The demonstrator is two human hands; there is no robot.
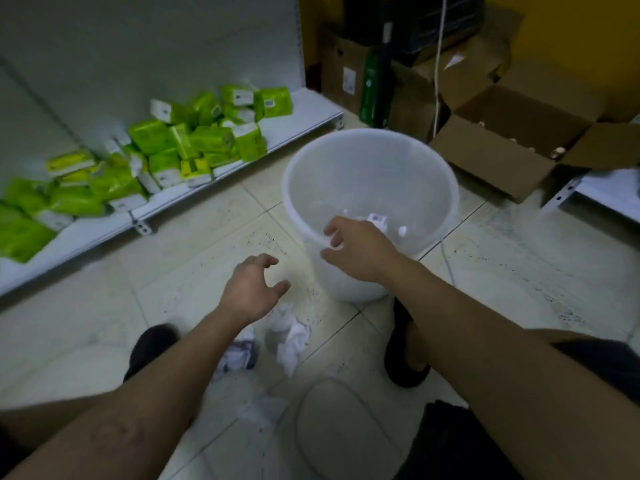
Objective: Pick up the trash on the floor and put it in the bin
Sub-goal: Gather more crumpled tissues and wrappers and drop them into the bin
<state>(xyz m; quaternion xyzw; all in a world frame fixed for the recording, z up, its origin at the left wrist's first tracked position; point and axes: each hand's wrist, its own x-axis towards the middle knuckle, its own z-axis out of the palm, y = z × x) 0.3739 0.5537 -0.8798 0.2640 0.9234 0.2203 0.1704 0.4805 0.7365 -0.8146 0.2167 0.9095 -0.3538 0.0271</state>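
Observation:
A translucent white bin (370, 157) stands on the tiled floor in the middle of the head view. Small white scraps (375, 218) lie at its bottom. My right hand (356, 251) hovers over the bin's near rim, fingers spread and loosely curled, holding nothing. My left hand (252, 289) hangs open above the floor, left of the bin. Just below it lie a crumpled white tissue (289, 336), a crumpled grey-white wrapper (240, 353) and a flatter clear scrap (263, 412).
A low white shelf (298, 109) on the left holds several green packets (194, 140). Open cardboard boxes (502, 150) stand behind the bin on the right. My feet in dark slippers (405, 355) flank the trash. A clear round lid (343, 427) lies on the floor near me.

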